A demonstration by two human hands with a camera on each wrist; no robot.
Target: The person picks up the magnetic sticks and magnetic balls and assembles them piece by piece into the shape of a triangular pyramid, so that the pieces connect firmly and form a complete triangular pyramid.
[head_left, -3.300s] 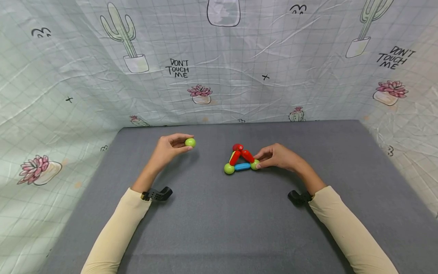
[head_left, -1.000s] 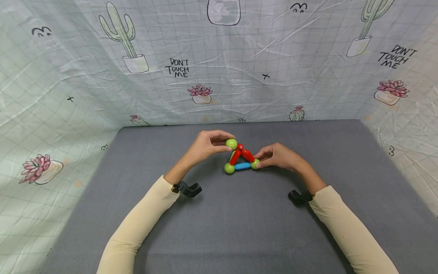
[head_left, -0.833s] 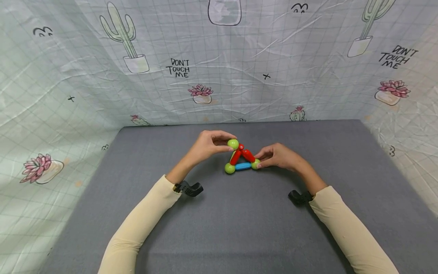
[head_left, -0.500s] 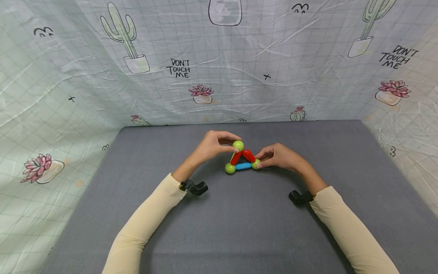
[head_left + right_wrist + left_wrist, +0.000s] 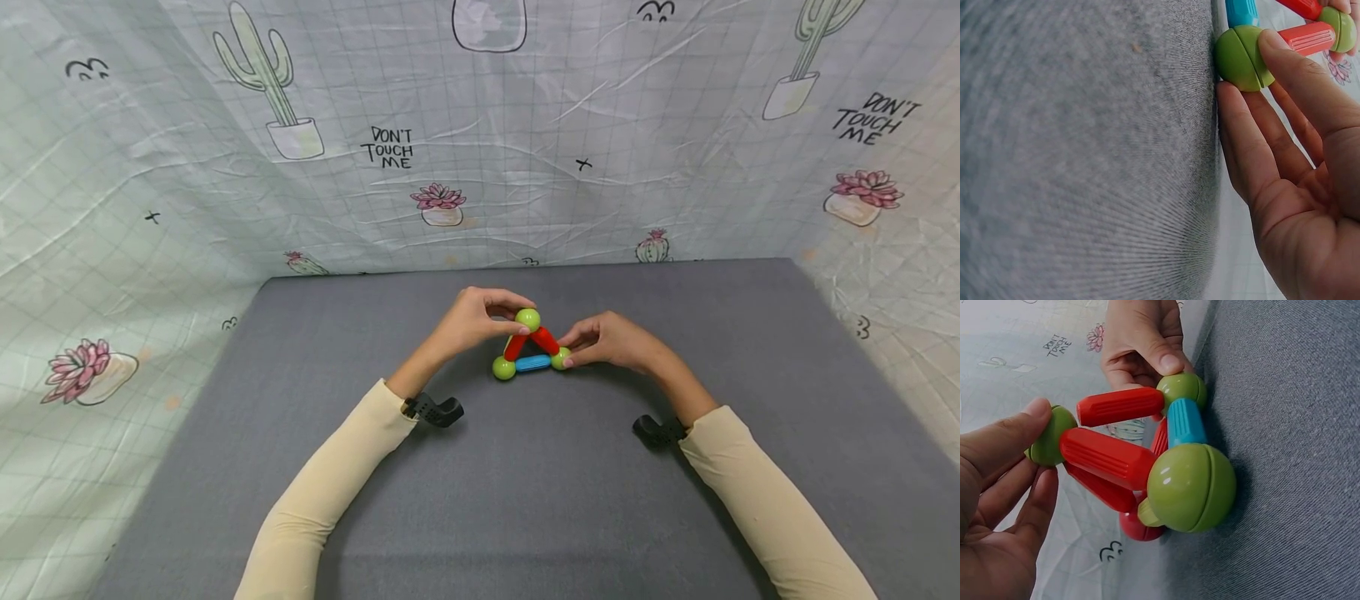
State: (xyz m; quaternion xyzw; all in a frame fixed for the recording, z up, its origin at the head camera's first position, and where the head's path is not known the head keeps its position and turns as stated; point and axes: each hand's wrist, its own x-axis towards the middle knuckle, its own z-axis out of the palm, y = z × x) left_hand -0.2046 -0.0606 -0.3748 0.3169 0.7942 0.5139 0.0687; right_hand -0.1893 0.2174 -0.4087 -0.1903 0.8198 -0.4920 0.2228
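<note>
A small pyramid of magnetic rods and balls stands on the grey table. My left hand (image 5: 474, 321) pinches a green ball (image 5: 1054, 436) between thumb and fingers at its peak. One red rod (image 5: 1107, 457) meets that ball, and a second red rod (image 5: 1099, 486) runs down behind it. The end of a third red rod (image 5: 1119, 405) stands just short of the ball. My right hand (image 5: 618, 343) pinches a green corner ball (image 5: 1241, 59) at the base. A blue rod (image 5: 533, 363) links it to another green ball (image 5: 504, 367). A red ball (image 5: 1141, 526) sits at the rear corner, partly hidden.
The grey cloth-covered table (image 5: 525, 500) spreads around the pyramid. Behind it hangs a pale curtain (image 5: 510, 117) printed with cacti. Each wrist wears a black camera mount, such as the left mount (image 5: 437, 410).
My left hand has carried its green ball from the left over to the peak, where the rods' upper ends lean together. The right hand has kept hold of the corner ball.
</note>
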